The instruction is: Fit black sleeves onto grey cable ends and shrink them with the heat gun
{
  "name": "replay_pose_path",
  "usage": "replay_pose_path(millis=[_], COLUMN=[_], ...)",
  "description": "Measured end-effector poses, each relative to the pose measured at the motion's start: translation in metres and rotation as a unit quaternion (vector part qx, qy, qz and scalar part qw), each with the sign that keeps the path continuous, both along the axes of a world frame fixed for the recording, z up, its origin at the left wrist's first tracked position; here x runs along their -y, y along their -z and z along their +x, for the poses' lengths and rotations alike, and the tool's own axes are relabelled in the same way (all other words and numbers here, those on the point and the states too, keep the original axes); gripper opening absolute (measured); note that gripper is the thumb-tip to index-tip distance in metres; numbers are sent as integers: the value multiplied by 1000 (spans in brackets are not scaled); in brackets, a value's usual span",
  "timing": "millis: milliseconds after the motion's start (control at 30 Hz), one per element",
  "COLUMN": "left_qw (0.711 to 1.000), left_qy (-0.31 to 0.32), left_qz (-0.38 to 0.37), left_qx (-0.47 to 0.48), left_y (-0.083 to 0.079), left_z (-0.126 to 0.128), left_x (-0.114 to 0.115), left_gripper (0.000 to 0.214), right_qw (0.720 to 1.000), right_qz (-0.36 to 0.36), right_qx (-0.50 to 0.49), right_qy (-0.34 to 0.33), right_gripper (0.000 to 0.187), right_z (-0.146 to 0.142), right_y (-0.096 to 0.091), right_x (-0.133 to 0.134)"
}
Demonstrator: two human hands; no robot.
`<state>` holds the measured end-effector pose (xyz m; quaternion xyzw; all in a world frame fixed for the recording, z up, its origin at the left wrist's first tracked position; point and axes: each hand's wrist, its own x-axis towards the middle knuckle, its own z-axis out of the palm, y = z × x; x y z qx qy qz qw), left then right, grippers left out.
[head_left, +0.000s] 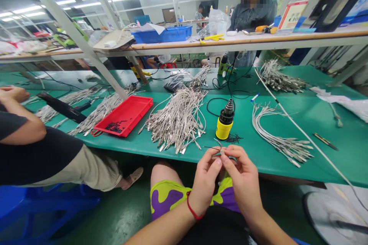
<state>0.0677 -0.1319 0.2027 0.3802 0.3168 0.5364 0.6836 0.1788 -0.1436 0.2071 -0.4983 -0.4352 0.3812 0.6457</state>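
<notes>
My left hand (207,172) and my right hand (240,172) meet at the table's front edge, fingertips pinched on the stripped end of a white cable (222,152). Thin loose wires stick up from that end, and a thin dark piece points left from my left fingers. Just beyond my hands stands a yellow and black hot-air gun (224,124), nozzle up. Short black tubing pieces (234,138) lie at its base. To its left is a big pile of white USB cables (178,122); to its right lies a smaller bundle of cables (283,138).
A red tray (135,111) with small black pieces sits left of the big pile. A co-worker's arm (23,122) is at far left. Tweezers (324,141), a blue-capped pen (255,97) and a long white rod (304,132) lie right. A shelf (172,48) crosses above the green table.
</notes>
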Motion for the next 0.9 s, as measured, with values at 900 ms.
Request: replay_pose_path(millis=[900], left_qw=[999], left_qy=[24], left_qz=[-26], left_qx=[17], left_y=[2], left_z=[-8], left_x=[-6], left_gripper=[24], right_qw=[817], right_qz=[279], right_qx=[505], right_qy=[9], right_gripper=[55], right_z=[51], right_y=[-23], right_x=[-22])
